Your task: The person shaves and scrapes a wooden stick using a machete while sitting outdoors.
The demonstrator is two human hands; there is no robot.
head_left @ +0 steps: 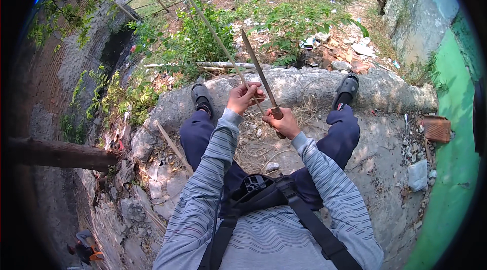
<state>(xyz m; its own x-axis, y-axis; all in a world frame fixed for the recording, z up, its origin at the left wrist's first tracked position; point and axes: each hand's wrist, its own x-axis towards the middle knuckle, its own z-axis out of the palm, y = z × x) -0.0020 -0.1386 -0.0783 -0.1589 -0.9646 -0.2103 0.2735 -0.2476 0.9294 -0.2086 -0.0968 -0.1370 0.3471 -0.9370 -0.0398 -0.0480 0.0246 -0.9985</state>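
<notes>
**Hands at work on a bamboo strip, seated on a concrete slab**

Both hands are closed on what they carry. The left hand is wrapped around a long thin pale bamboo strip, which slants up and away toward the far left, over the green weeds beyond the slab. The right hand grips the brown wooden handle of a long narrow-bladed knife; its blade points up and away, its tip above the far edge of the rough grey concrete slab on which the person sits. Blade and strip cross just beside the left hand, and the two hands are near each other, between the knees.

Legs in dark blue trousers stretch forward, with black sandals resting at the slab's far edge. Pale curled shavings lie on the concrete under the hands. A reddish broken brick sits near the slab's right edge, beside a green painted wall.
</notes>
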